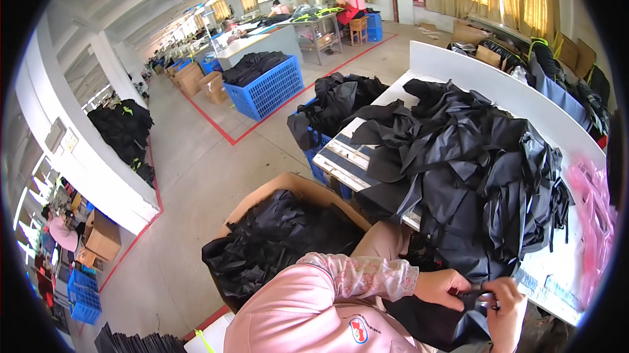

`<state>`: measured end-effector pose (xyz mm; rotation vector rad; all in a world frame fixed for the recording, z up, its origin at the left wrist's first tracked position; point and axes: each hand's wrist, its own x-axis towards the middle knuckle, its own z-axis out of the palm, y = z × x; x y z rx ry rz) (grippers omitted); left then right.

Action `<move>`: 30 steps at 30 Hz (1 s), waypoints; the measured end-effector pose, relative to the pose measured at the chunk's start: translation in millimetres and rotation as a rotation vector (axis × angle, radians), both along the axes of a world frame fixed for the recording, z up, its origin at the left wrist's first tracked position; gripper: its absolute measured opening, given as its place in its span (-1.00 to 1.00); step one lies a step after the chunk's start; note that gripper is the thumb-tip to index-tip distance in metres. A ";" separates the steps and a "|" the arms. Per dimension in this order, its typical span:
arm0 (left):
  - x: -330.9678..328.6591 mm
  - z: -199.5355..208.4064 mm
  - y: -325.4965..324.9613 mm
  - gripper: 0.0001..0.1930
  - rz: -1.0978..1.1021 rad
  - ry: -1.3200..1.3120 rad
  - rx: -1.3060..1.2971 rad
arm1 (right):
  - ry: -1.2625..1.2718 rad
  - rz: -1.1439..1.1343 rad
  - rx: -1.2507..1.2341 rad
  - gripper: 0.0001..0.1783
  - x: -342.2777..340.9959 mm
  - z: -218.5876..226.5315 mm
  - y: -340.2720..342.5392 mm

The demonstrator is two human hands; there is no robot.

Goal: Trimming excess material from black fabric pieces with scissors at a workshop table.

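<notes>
At the lower right, over my lap, a black fabric piece [440, 323] hangs down from between my hands. My left hand [444, 289] is closed, thumb and fingers pinching the fabric's upper edge. Close beside it, my right hand [506, 307] has its fingers bent together around the edge. A small glint shows between the fingers there, and I cannot make out what it is. Just beyond my hands, a large heap of black fabric pieces [458, 156] covers much of the white table [553, 287] and spills over its near edge.
A cardboard box [301, 186] full of black fabric stands left of my lap. Blue crates [262, 94] of black pieces stand on the floor. Pink plastic sheeting [590, 215] lies on the table's right side. People [352, 2] sit at work tables farther back.
</notes>
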<state>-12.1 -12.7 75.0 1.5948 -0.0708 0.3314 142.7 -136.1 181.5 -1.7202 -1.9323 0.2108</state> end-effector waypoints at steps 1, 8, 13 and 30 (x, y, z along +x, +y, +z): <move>4.9 -3.4 0.9 -0.80 0.015 -0.003 -0.137 | 0.011 -0.098 0.234 -0.51 4.2 -8.1 -0.7; 11.4 -12.3 13.3 -0.81 0.330 -0.039 -0.490 | 0.673 -0.449 0.228 -0.42 15.7 -95.4 -8.2; 10.8 -27.0 14.8 -0.78 0.329 -0.020 -0.312 | 0.993 -0.374 0.134 -0.62 5.9 -137.6 1.9; -12.2 -42.4 21.6 -0.82 0.339 0.173 -0.606 | 1.223 -0.494 0.203 -0.88 11.3 -124.8 -8.6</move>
